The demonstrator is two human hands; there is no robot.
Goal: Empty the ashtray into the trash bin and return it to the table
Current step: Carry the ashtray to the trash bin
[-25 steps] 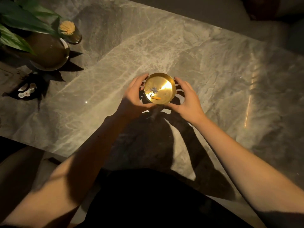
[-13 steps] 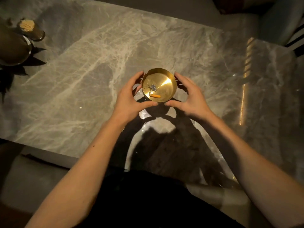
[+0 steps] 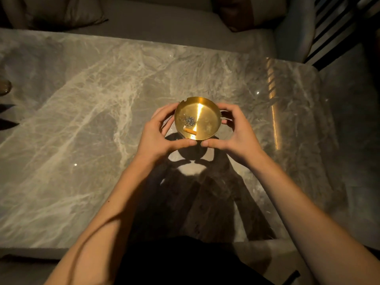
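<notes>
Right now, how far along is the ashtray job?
Early. Done: both hands have hold of the ashtray, left hand and right hand cupping its sides above the table. In hand: carrying it, level. Left: the cigarette butt and ash are still inside, no trash bin is in view, then return it.

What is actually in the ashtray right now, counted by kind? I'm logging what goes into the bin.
Cigarette butt: 1
Patch of grey ash: 1
Total: 2 kinds of waste, both lying in the brass ashtray, which the left hand and right hand hold by its sides above the marble table.
</notes>
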